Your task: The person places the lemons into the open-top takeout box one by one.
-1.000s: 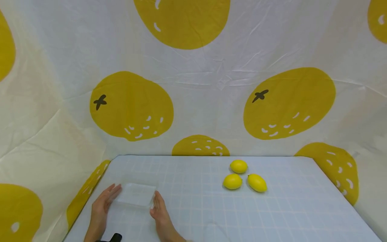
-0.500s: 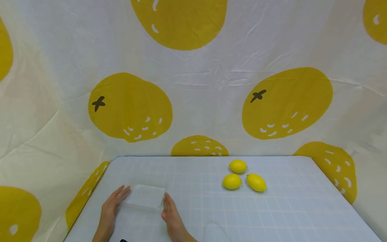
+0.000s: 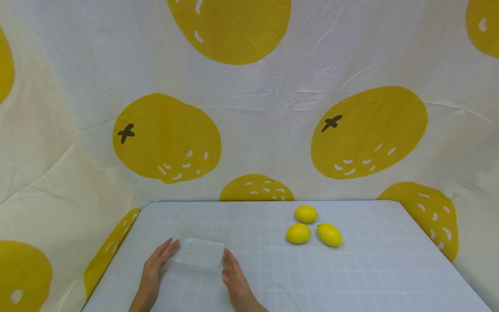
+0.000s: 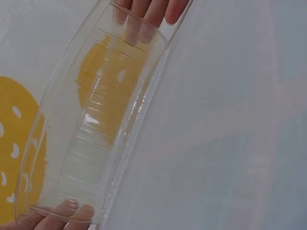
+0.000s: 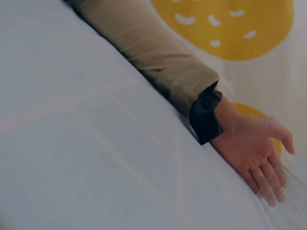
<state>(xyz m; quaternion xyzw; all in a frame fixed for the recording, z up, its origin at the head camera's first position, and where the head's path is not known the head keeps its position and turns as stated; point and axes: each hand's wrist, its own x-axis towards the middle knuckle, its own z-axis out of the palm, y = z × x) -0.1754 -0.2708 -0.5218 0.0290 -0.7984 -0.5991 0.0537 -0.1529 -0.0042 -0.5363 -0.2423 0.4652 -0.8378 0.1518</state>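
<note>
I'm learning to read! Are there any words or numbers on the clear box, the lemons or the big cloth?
None: no words or numbers show anywhere.
Clear box: only plain ridges.
Lemons: bare yellow skin.
Cloth: only printed yellow fruit shapes.

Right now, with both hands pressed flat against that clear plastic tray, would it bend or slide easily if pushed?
The clear plastic tray looks thin-walled and see-through, so it is probably light and somewhat flexible. The left hand and right hand flank it with straight fingers, so it likely slides readily on the smooth checked table. Low and flat, it seems unlikely to tip.
</note>
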